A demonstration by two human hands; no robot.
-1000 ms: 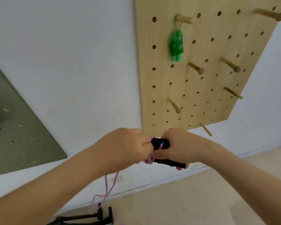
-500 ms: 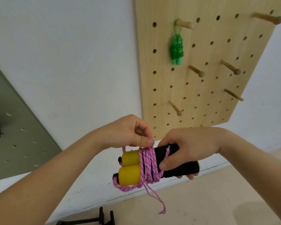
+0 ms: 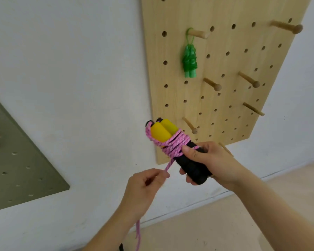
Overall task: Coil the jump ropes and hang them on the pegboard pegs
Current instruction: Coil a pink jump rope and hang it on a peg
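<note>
**Pink rope wound on its handles, loose end in my left hand**

The pink rope (image 3: 172, 144) is wrapped in tight turns around its two handles (image 3: 192, 167), which lie side by side in front of the lower left corner of the wooden pegboard (image 3: 174, 116). The yellow ends (image 3: 159, 132) of the handles point up and to the left, and the black grips slant down towards me.

My right hand (image 3: 212, 158) is curled round the black grips, with the thumb lying against the lowest turns of rope. My left hand (image 3: 145, 185) sits just below the bundle and pinches the loose strand that runs down from the wrap. The rest of that strand hangs past my left wrist towards the floor (image 3: 225, 223).

Higher on the board, a green rope (image 3: 189, 60) hangs in a tight bundle by its loop from a wooden peg (image 3: 198, 34). A bare peg (image 3: 189, 125) sticks out just right of the yellow ends, and more bare pegs stand further right. A grey-green board (image 3: 16, 160) with holes is fixed to the white wall (image 3: 80, 69) well off to the left.
</note>
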